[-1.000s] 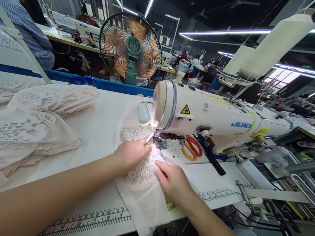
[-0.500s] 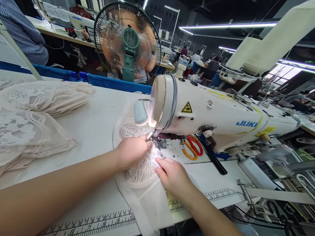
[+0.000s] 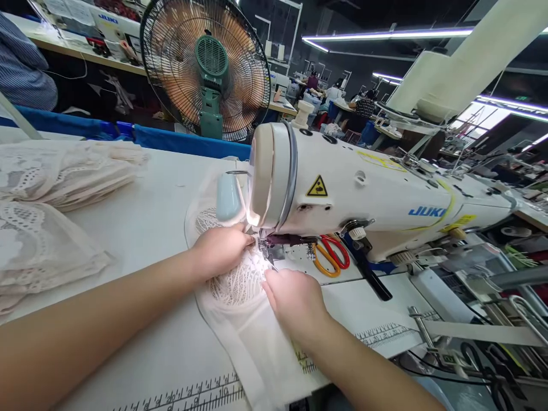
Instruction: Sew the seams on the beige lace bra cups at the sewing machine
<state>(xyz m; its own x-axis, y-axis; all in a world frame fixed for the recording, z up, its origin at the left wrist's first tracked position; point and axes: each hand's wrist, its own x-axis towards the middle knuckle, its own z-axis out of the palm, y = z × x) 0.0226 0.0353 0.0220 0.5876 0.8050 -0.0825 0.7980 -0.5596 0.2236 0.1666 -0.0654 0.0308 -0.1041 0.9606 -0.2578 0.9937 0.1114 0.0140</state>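
Observation:
A cream lace fabric piece (image 3: 237, 284) with a sheer border lies under the needle area of a white sewing machine (image 3: 338, 188). My left hand (image 3: 222, 251) has its fingers closed on the lace, just left of the presser foot (image 3: 262, 242). Closer to me, my right hand (image 3: 295, 297) pinches the fabric's right edge, its fingertips curled under. A thin metal piece shows between that hand and the foot; its kind is unclear. The sheer part hangs toward the table's front edge. The machine's lamp brightens the stitching spot.
Scissors with red and orange handles (image 3: 331, 257) lie beneath the machine arm. Stacked lace pieces (image 3: 55, 228) cover the table's left side. A large fan (image 3: 209, 68) stands behind the table. A printed ruler (image 3: 201, 394) runs along the front. Other people sit at machines farther back.
The whole view has shifted slightly, with the machine and fan now farther left. My right hand has its fingers more curled on the fabric; my left hand stays beside the presser foot.

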